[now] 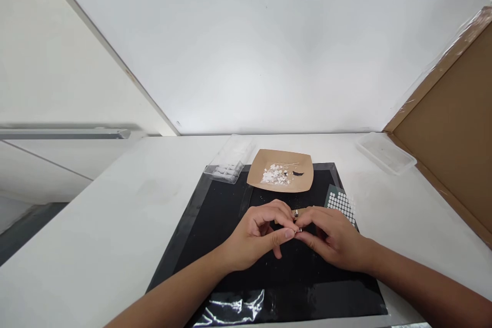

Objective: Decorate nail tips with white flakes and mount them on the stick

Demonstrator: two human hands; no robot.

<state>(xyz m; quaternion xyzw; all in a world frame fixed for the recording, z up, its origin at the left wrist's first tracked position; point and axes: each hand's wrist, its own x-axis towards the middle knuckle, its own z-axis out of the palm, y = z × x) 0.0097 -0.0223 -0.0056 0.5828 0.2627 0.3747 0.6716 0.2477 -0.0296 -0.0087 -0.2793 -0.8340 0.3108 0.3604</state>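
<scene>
My left hand (258,236) and my right hand (333,236) meet over the middle of a black mat (203,246). Both are closed in a pinch, fingertips touching around a tiny metallic piece (299,230), too small to name. Another small silvery bit (295,213) shows just above the fingertips. Behind the hands stands a brown paper tray (303,180) with several small white pieces (275,174) and a small black piece (298,173) in it. A green sheet of white dots (341,204) lies on the mat beside my right hand.
The mat lies on a white table (96,225). A clear plastic bag (229,160) with white bits lies at the mat's far left corner. A clear plastic lid or tray (385,152) rests at the far right. A large cardboard panel (453,123) leans along the right side.
</scene>
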